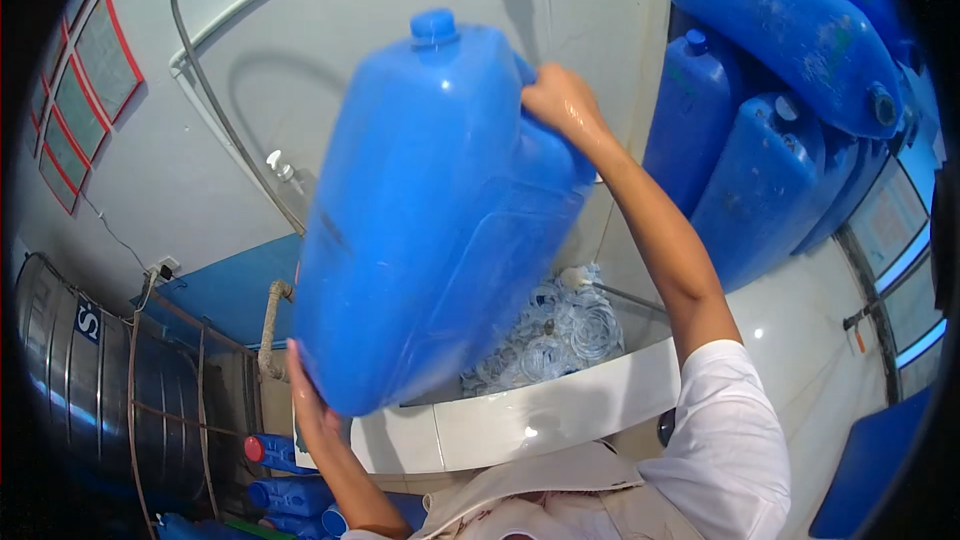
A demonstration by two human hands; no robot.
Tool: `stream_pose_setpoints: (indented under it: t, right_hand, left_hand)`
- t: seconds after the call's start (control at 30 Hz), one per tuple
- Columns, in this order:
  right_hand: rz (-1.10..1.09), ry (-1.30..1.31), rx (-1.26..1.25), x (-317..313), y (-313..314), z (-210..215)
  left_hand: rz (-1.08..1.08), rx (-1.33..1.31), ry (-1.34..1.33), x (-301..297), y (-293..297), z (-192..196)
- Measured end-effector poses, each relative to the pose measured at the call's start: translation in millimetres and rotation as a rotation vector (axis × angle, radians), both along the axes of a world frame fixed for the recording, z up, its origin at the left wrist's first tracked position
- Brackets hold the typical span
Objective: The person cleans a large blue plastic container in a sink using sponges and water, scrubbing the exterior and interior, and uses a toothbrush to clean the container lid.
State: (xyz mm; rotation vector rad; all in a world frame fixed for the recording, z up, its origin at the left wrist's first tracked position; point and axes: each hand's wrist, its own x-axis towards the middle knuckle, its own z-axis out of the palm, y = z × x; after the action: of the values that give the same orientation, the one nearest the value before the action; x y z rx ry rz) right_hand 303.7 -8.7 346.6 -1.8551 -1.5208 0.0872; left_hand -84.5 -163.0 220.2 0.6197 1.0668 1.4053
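A big blue plastic jerrycan [430, 230] fills the middle of the head view, tilted, with its blue cap screwed on at the top. My right hand [562, 100] is closed around its handle at the upper right and looks wet. Down at the can's lower left end, my left hand [312, 395] supports the base; part of its fingers is hidden behind the can. Beneath the can, a white-rimmed basin [540, 422] holds a heap of clear ridged plastic pieces [570, 330], partly covered by the can. A metal-handled brush [590, 282] lies across them.
Several large blue jerrycans [765, 155] are stacked at the right. A pump bottle [285, 170] stands by the back wall, near a grey hose [190, 30]. On the left is a steel tank [100, 380]; smaller blue cans [290, 492] sit low beside it.
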Motion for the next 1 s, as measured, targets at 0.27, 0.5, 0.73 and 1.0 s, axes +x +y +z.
stream_pose_setpoints:
  t: [0.27,0.5,0.73,1.0]
  right_hand:
    - [0.161,0.039,-0.151,55,59,-86]
    - [0.181,1.465,-0.166,92,16,-254]
    - [-0.015,2.097,0.034,67,-19,-369]
    - [-0.019,2.049,0.028,64,-36,-370]
  left_hand:
    - [-0.083,0.011,-0.025,1,50,-101]
    - [0.027,0.301,0.397,48,61,50]
    - [-0.328,0.727,0.646,193,109,120]
    - [-0.652,0.742,0.907,282,111,169]
